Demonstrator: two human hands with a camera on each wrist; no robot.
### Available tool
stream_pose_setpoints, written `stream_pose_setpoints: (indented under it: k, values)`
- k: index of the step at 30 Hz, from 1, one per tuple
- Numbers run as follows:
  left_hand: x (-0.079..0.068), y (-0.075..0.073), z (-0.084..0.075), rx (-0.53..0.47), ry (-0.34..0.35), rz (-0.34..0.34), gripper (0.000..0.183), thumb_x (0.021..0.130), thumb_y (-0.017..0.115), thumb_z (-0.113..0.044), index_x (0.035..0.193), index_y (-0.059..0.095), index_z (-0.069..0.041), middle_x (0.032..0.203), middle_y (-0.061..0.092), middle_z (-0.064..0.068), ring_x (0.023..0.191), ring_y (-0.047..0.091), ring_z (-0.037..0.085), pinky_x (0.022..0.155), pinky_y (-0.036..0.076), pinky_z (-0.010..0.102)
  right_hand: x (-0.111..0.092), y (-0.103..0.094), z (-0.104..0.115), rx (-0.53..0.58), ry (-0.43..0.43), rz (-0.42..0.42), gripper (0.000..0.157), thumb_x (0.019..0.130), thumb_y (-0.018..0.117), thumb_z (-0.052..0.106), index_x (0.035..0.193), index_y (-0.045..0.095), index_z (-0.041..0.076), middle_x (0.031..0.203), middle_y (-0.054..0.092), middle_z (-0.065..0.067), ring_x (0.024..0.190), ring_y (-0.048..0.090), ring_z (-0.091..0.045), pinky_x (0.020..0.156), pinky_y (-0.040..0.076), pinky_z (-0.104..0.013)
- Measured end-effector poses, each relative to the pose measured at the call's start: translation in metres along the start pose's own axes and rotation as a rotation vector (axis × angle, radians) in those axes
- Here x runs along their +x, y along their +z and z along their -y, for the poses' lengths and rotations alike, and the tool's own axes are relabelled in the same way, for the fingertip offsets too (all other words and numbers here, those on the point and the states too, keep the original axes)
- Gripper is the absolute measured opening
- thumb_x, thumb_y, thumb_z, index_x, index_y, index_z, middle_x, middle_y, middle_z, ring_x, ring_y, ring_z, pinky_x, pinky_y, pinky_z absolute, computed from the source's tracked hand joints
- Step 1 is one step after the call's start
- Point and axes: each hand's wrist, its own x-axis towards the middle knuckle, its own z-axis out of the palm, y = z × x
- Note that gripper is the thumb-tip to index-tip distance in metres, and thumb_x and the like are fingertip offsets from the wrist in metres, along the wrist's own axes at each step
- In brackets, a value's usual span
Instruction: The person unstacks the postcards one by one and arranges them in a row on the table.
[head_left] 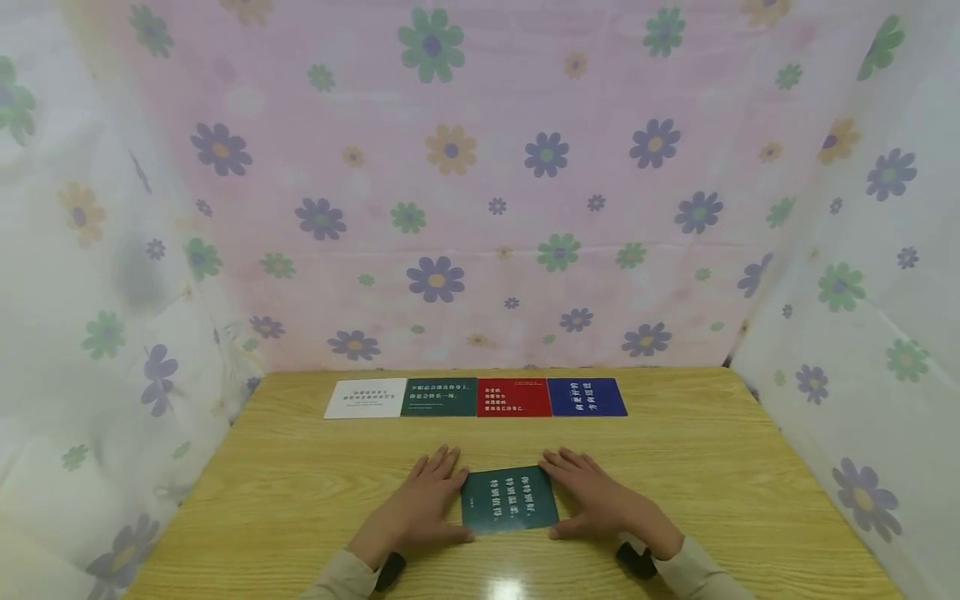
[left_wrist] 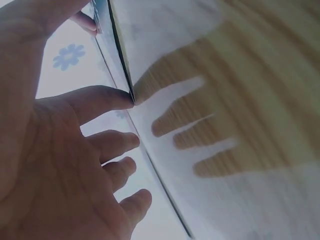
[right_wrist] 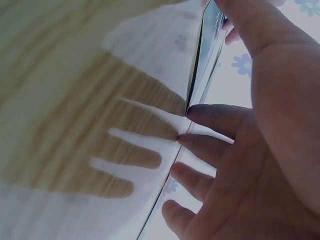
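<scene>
A dark green card (head_left: 510, 500) with white characters sits slightly turned on the wooden table, between the two hands. My left hand (head_left: 424, 505) is at its left side, index fingertip at the upper corner and thumb by the lower one. Mirroring it, my right hand (head_left: 600, 502) touches the upper right corner with its index finger and has its thumb near the lower right corner. In the wrist views the left fingers (left_wrist: 102, 102) and right fingers (right_wrist: 220, 120) look mostly straight and spread. Whether the card lies quite flat cannot be told.
Along the table's far edge runs a row of cards: a white card (head_left: 365, 399), a green card (head_left: 439, 409), a red card (head_left: 513, 398) and a blue card (head_left: 607, 398). Flowered curtains (head_left: 480, 183) hang behind and at both sides of the wooden table (head_left: 300, 500).
</scene>
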Motion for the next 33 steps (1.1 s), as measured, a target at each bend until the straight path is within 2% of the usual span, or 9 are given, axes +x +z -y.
stream_pose_setpoints:
  k: [5, 15, 20, 24, 33]
  values:
    - [-0.0004, -0.0001, -0.003, -0.014, -0.004, -0.005, 0.097, 0.082, 0.072, -0.065, 0.153, 0.045, -0.005, 0.166, 0.027, 0.021, 0.155, 0.018, 0.039, 0.125, 0.017, 0.06, -0.0024, -0.0021, 0.0028, -0.008, 0.002, -0.036, 0.102, 0.08, 0.081, 0.056, 0.154, 0.04, -0.002, 0.163, 0.033, -0.022, 0.152, 0.021, -0.047, 0.123, 0.016, -0.067]
    - [-0.0008, 0.0014, -0.0044, -0.008, -0.034, 0.013, 0.095, 0.083, 0.072, -0.063, 0.153, 0.045, -0.006, 0.165, 0.028, 0.02, 0.156, 0.018, 0.038, 0.125, 0.019, 0.06, -0.0002, -0.0013, 0.0006, -0.004, -0.022, -0.083, 0.094, 0.076, 0.087, 0.049, 0.148, 0.048, 0.001, 0.158, 0.04, -0.023, 0.15, 0.024, -0.05, 0.121, 0.015, -0.07]
    - [-0.0022, -0.0008, -0.0046, -0.001, -0.022, 0.012, 0.093, 0.083, 0.073, -0.062, 0.152, 0.046, -0.005, 0.165, 0.028, 0.02, 0.156, 0.018, 0.039, 0.125, 0.019, 0.06, 0.0017, -0.0017, 0.0014, 0.011, -0.03, -0.12, 0.085, 0.071, 0.091, 0.045, 0.136, 0.054, 0.005, 0.155, 0.043, -0.027, 0.149, 0.024, -0.053, 0.118, 0.014, -0.075]
    - [-0.0032, -0.0037, -0.005, -0.002, -0.005, -0.008, 0.094, 0.081, 0.075, -0.062, 0.15, 0.049, -0.004, 0.166, 0.027, 0.02, 0.156, 0.017, 0.039, 0.125, 0.018, 0.059, 0.003, -0.0021, 0.0029, 0.033, -0.013, -0.118, 0.079, 0.069, 0.093, 0.043, 0.129, 0.053, 0.009, 0.154, 0.043, -0.028, 0.148, 0.024, -0.055, 0.117, 0.014, -0.076]
    - [-0.0016, -0.0067, -0.0057, -0.003, 0.031, -0.037, 0.094, 0.078, 0.079, -0.061, 0.145, 0.053, 0.0, 0.166, 0.028, 0.018, 0.156, 0.018, 0.038, 0.126, 0.019, 0.057, 0.0015, -0.003, 0.0037, 0.071, -0.017, -0.129, 0.082, 0.068, 0.094, 0.04, 0.131, 0.05, 0.009, 0.153, 0.043, -0.028, 0.148, 0.022, -0.055, 0.117, 0.012, -0.077]
